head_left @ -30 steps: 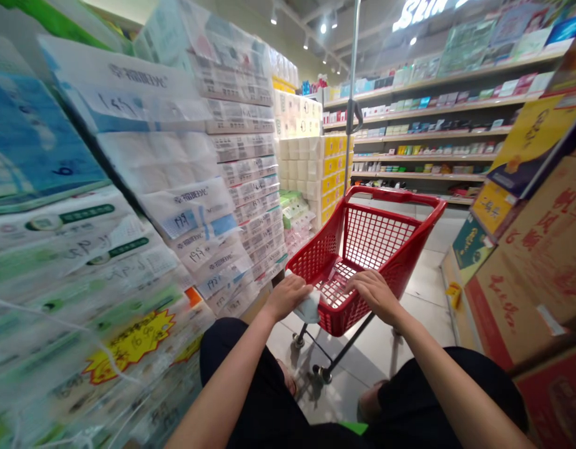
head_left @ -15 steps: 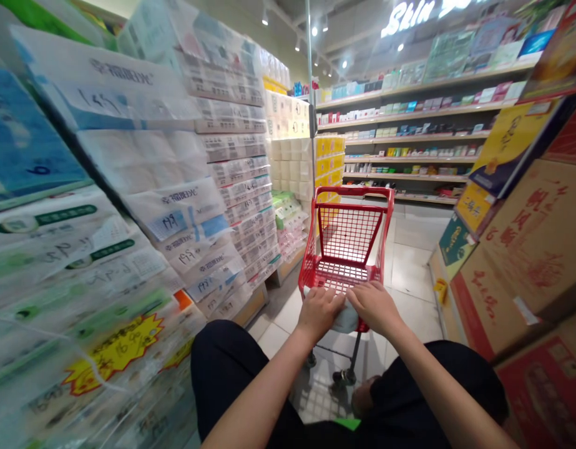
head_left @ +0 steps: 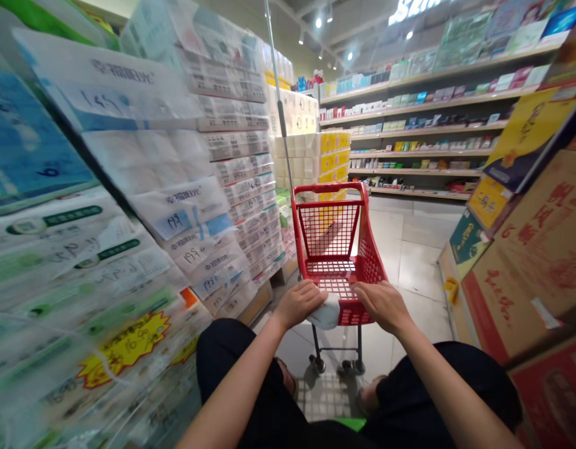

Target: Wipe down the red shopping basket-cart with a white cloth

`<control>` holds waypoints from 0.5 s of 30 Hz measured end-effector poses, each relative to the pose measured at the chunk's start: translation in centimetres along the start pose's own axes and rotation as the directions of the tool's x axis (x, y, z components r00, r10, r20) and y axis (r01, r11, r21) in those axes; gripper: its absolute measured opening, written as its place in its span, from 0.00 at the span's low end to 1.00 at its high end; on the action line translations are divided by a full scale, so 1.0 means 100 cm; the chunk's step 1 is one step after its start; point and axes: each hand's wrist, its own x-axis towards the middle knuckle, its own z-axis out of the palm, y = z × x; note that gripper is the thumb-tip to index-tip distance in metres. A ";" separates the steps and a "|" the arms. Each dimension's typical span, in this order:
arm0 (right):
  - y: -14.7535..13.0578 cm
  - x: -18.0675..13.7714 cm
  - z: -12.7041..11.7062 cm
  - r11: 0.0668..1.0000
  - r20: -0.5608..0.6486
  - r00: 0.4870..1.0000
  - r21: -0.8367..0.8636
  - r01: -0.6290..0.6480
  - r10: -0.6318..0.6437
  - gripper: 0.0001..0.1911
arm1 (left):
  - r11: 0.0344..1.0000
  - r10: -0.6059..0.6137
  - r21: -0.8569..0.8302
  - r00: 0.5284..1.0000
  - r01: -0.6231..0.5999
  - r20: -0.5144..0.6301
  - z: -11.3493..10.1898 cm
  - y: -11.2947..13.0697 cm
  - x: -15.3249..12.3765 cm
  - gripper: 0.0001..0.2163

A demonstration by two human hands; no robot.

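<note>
A small red plastic shopping cart [head_left: 372,265] with a grid basket stands between my knees. My left hand [head_left: 297,304] is closed on a white cloth [head_left: 326,313], pressed over the left corner of the cart's near rim. Opposite it, my right hand [head_left: 385,307] grips the right side of the same rim, its fingers curled over the edge. The cart's basket holds nothing that I can see. Part of the near rim is hidden by the cloth and my hands.
Stacks of wrapped tissue packs [head_left: 189,218] rise close on the left. Cardboard boxes [head_left: 545,249] line the right side. Beyond the cart, a tiled floor [head_left: 416,262] leads to shelves of small goods [head_left: 423,131]. A thin metal pole [head_left: 281,112] rises behind the cart's left side.
The cart has turned and shifted left, showing more of its right side wall. My hands have moved apart, the left one going left with the cloth.
</note>
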 end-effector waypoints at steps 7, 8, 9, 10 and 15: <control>0.013 0.006 -0.003 1.000 0.078 0.997 -0.021 0.023 -0.021 0.24 | 0.999 -0.039 -0.034 0.997 0.037 -0.070 0.009 -0.003 -0.006 0.09; 0.012 0.007 -0.003 0.999 0.073 0.997 -0.036 0.014 -0.011 0.24 | 0.997 -0.071 -0.025 0.994 0.069 -0.086 0.012 0.002 -0.004 0.09; 0.009 0.008 -0.003 0.999 0.061 0.998 -0.054 -0.001 0.004 0.24 | 0.995 -0.101 -0.016 0.990 0.100 -0.097 0.015 0.008 -0.002 0.09; 0.005 0.008 -0.002 0.997 0.044 0.999 -0.069 -0.016 0.019 0.24 | 0.992 -0.125 -0.009 0.987 0.125 -0.100 0.018 0.014 0.001 0.09; -0.023 0.005 0.003 0.999 -0.013 0.999 -0.013 -0.045 0.045 0.21 | 0.988 -0.150 0.006 0.985 0.152 -0.085 0.024 0.047 0.030 0.09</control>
